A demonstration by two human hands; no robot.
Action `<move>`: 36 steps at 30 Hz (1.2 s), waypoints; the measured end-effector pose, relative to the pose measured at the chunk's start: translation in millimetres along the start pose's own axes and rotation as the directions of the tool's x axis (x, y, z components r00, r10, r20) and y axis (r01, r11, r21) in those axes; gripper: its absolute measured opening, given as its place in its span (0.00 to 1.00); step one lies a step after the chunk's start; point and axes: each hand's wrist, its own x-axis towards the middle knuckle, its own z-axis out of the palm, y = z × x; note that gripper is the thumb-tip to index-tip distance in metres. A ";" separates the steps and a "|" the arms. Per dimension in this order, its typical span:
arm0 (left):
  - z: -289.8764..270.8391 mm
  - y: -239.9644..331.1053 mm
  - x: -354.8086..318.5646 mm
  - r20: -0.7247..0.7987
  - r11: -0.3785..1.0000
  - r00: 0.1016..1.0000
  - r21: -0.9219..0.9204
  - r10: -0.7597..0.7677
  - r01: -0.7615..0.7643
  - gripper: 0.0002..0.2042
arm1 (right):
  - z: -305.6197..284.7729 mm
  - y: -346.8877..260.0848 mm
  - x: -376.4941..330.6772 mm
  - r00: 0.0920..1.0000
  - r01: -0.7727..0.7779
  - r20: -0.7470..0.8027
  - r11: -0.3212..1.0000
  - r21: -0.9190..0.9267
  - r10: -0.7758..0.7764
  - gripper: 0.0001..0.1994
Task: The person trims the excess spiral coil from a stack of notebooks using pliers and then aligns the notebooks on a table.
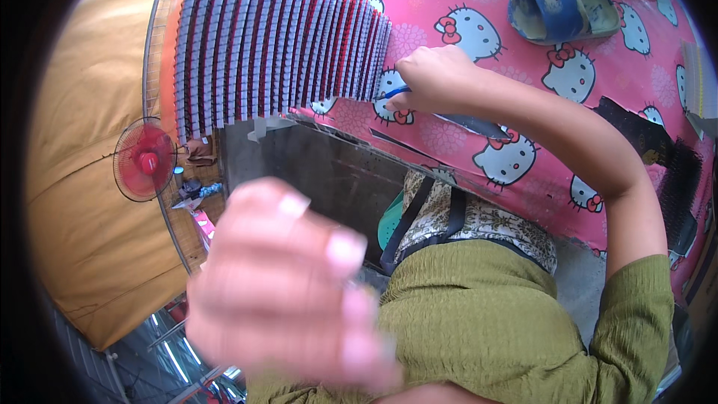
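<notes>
My right hand (437, 78) is closed round a thin blue tool (396, 92), whose kind I cannot make out. The tool's tip is at the lower right corner of a wide panel of ridged grey-blue strips (269, 45), set in rows with red and dark gaps between them. My left hand (292, 284) is raised close to the camera and blurred. Its fingers are curled in, and whatever they may hold cannot be made out. Beneath my right forearm, a flat dark piece (475, 126) lies on the pink cartoon-print cover (456, 146).
A blue slipper (557, 13) lies on the cover at the far right. Black bristly material (677, 179) is at the right edge. To the left are a red fan (147, 162) and a tan sheet (90, 142). The cover's near edge drops to grey floor (314, 172).
</notes>
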 end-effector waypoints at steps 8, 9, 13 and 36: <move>32.1 29.5 -12.3 0.224 0.374 0.955 -0.883 -0.194 0.283 0.09 | 22.4 15.1 -22.2 0.945 0.137 -0.245 0.944 -0.301 -0.216 0.23; 33.2 30.2 -4.4 0.400 0.115 0.900 -0.900 -0.171 0.421 0.09 | 23.4 12.6 -21.5 0.933 0.162 -0.260 0.934 -0.318 -0.250 0.23; 84.4 65.4 -2.2 0.073 -0.362 0.917 -0.929 -0.391 -0.081 0.11 | 26.7 15.0 -17.9 0.909 0.164 -0.307 0.920 -0.356 -0.281 0.22; 24.3 83.7 -12.6 0.354 -0.077 0.604 -0.897 -0.714 0.434 0.12 | 39.9 18.7 -6.6 0.831 0.254 -0.379 0.883 -0.394 -0.408 0.18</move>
